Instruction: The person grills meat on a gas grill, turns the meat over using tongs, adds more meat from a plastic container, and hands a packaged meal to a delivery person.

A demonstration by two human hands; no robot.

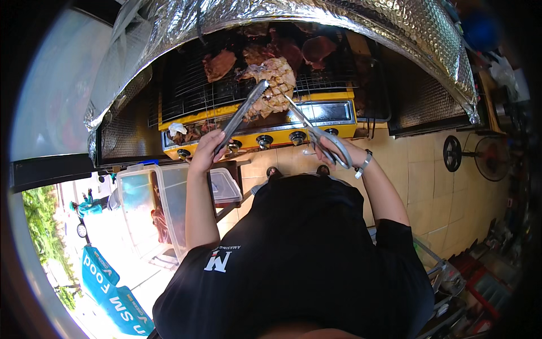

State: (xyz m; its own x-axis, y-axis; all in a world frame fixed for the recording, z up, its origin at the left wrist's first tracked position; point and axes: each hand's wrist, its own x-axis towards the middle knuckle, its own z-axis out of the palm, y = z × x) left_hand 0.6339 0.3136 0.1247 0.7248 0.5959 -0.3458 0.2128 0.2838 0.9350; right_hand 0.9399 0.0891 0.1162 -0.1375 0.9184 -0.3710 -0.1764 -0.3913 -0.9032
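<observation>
My left hand is closed around metal tongs, whose tips meet a browned slab of grilled meat with crosshatched scoring. In my right hand is a pair of grey-handled scissors; the blade tips are at the slab's right edge. Under the meat lies the wire grate of a yellow gas grill. Further pieces of meat rest on the grate, among them one at the left and a round one.
Foil-covered sheeting arches over the grill. Meat scraps and a crumpled white tissue lie on the grill's front left ledge. A clear plastic bin stands at lower left, a fan at right. A person in teal is outside.
</observation>
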